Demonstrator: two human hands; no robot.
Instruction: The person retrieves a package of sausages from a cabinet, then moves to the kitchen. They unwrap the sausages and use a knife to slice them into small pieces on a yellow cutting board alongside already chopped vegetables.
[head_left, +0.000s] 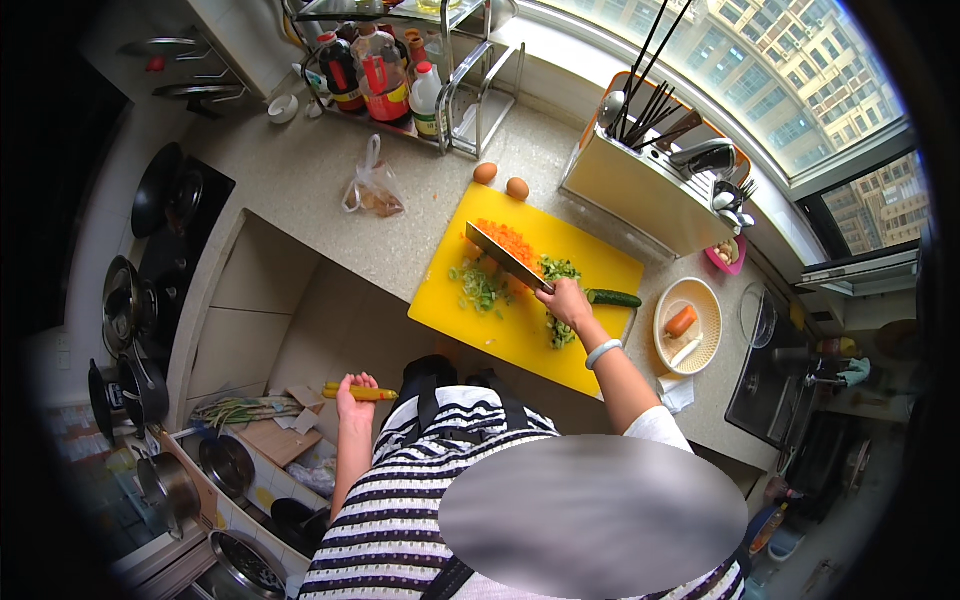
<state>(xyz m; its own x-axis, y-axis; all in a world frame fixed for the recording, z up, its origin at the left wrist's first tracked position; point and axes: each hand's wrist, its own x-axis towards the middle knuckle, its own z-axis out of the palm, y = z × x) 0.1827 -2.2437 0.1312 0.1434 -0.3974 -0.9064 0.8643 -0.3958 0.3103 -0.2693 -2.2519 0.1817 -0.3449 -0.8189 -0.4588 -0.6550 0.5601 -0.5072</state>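
Observation:
My right hand (568, 301) grips the handle of a cleaver (510, 257). The blade lies slanting over a yellow cutting board (442, 296), beside diced carrot (504, 238). Chopped green onion (480, 289) is piled on the near side of the blade, and diced cucumber (562, 333) lies around my right hand. An uncut cucumber piece (615, 298) rests at the board's right edge. My left hand (355, 396), palm up and off the counter's front edge, holds a yellow wrapped stick (371, 394), perhaps a packaged sausage. The cleaver's handle is mostly hidden by my fingers.
Two eggs (501, 181) sit behind the board. A knotted plastic bag (377, 187) stands left of them, below a bottle rack (450, 112). A utensil holder (637, 187) is by the window. Right of the board, a basket (664, 360) holds a carrot piece (681, 322).

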